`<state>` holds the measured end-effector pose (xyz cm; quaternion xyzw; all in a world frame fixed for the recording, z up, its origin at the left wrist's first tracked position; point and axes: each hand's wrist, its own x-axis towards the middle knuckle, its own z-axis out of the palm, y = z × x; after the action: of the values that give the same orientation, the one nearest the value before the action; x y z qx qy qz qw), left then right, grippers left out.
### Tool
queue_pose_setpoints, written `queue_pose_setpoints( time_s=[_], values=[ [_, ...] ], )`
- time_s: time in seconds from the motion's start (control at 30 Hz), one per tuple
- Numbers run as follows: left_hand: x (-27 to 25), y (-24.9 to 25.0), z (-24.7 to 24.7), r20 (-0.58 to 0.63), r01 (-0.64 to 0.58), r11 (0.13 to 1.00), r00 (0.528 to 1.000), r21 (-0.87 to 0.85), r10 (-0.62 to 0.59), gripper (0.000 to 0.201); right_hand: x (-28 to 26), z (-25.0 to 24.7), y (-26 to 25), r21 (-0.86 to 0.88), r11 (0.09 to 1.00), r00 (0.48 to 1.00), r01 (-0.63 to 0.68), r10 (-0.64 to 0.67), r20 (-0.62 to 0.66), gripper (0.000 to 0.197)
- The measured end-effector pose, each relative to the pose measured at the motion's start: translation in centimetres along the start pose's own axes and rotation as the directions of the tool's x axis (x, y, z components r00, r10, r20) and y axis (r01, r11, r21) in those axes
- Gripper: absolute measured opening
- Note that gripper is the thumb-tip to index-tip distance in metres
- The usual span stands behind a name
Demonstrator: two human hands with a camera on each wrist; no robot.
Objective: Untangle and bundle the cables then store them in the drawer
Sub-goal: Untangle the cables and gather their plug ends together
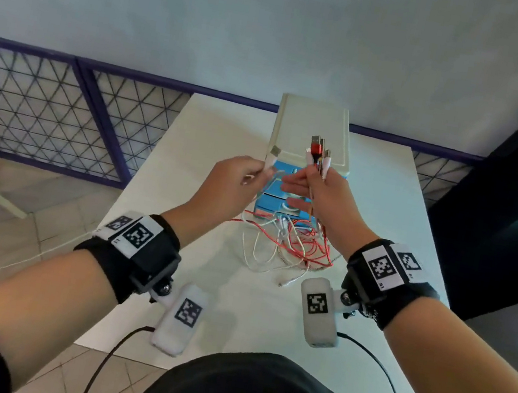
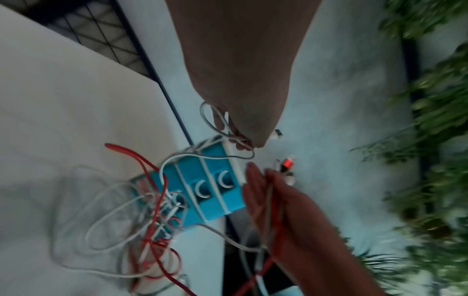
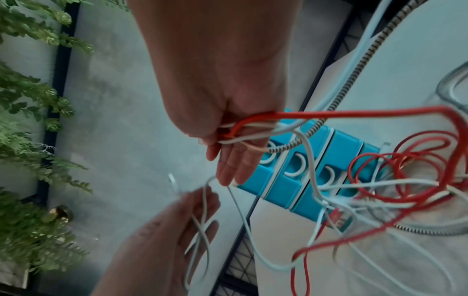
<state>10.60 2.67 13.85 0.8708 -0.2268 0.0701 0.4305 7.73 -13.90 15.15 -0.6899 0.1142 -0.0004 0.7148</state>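
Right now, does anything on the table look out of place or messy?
Yes. A tangle of red and white cables sprawls on the white table against the blue drawer unit, partly covering its drawer fronts. Nothing looks damaged or spilled.

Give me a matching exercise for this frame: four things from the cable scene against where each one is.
Things:
1. white cable end with a metal plug
2. cluster of red and white plug ends
3. tangled heap of red and white cables
4. small white cabinet with blue drawers

Places:
A. lying on the white table, in front of the drawers
B. in the grip of the left hand
C. standing at the table's far edge
D. in the grip of the right hand

Pairs: 1-B, 2-D, 3-A, 4-C
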Motion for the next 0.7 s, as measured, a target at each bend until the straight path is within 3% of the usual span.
queue_pose_setpoints(
  time_s=[0.1, 0.23, 0.53, 0.63, 0.7],
  values=[
    [0.5, 2.1, -0.1, -0.002, 0.060, 0.987, 0.998, -0.149, -0.061, 0.033, -0.2, 0.6, -0.3, -0.006, 0.998, 0.998, 0.067, -0.067, -0.003, 0.030],
    [1.3, 3.1, -0.2, -0.025, 0.084, 0.978, 0.996, -0.190, -0.091, 0.028, -0.5, 0.9, -0.6, -0.138, 0.980, 0.983, 0.144, -0.158, -0.099, 0.026],
    [0.7, 4.7, 2.0, 0.106, 0.076, 0.987, 0.992, -0.143, -0.061, 0.021, -1.5, 0.7, -0.2, -0.119, 0.980, 0.985, 0.158, -0.165, -0.049, 0.025],
    [0.6, 4.8, 1.8, 0.158, 0.180, 0.930, 0.978, -0.321, -0.135, 0.019, -1.5, 0.0, -0.2, -0.078, 0.988, 0.989, 0.135, -0.140, -0.049, 0.027],
    [0.7, 4.8, 1.1, 0.155, 0.334, 0.796, 0.942, -0.504, -0.297, 0.024, -1.8, -0.2, -0.1, -0.065, 0.988, 0.987, 0.140, -0.145, -0.074, 0.028]
  ],
)
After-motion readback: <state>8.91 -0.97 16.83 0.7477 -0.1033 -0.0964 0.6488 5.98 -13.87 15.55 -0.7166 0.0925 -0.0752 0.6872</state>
